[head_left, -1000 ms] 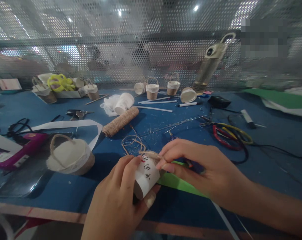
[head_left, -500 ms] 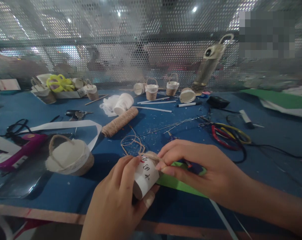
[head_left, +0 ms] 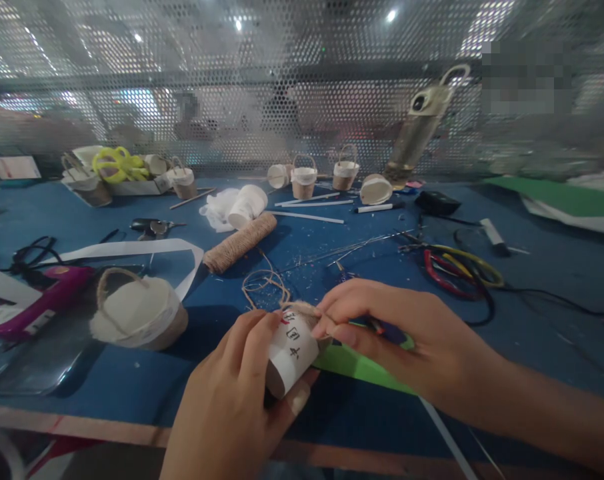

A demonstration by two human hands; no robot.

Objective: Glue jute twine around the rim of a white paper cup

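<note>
My left hand point(head_left: 237, 380) is closed around a small paper cup point(head_left: 293, 350), which lies tilted near the table's front edge and bears black handwritten characters. Twine point(head_left: 302, 309) wraps the far end of the cup. Thumb and fingers of my right hand point(head_left: 372, 327) are pinched together on the twine at that end. A loose loop of twine point(head_left: 266, 288) runs back to a brown twine roll point(head_left: 241, 243). Under my right hand lies a green strip point(head_left: 362, 372). To the left stands a little basket point(head_left: 139, 313) with a twine handle.
At left are a purple hot glue gun point(head_left: 37, 307) and a clear tray point(head_left: 47, 360). Small baskets point(head_left: 303, 182) and a bottle point(head_left: 417, 133) stand by the perforated screen point(head_left: 232, 120). Pliers point(head_left: 442, 273), thin wires point(head_left: 352, 247) and a black cable lie to the right.
My right fingers have shifted slightly along the cup's far end, still pinching the twine. My left hand and the cup stay nearly where they were.
</note>
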